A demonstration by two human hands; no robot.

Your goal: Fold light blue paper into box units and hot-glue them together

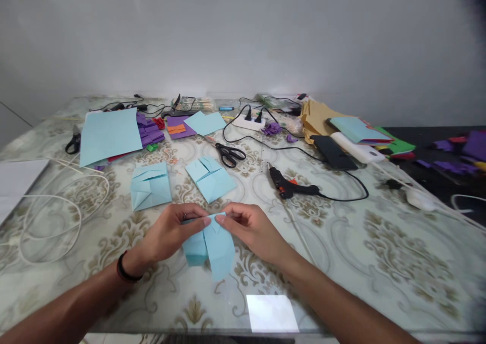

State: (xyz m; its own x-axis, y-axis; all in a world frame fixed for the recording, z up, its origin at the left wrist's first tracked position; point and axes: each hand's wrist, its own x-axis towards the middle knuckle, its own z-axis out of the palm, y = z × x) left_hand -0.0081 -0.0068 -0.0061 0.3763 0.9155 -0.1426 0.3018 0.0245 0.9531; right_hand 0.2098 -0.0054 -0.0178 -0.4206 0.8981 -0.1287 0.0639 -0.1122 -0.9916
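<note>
Between my two hands, low in the middle of the view, is a folded light blue paper with flaps hanging down. My left hand pinches its upper left part. My right hand pinches the top edge just beside, the two thumbs close together. Beyond my left hand lies a folded blue paper on the patterned table. Another folded blue piece rests behind the held paper, with slits at its top.
Black scissors lie past the folded pieces. A glue gun is at the right, near a phone and power bank. A power strip, blue sheet and purple scraps are farther back. White cable loops at left.
</note>
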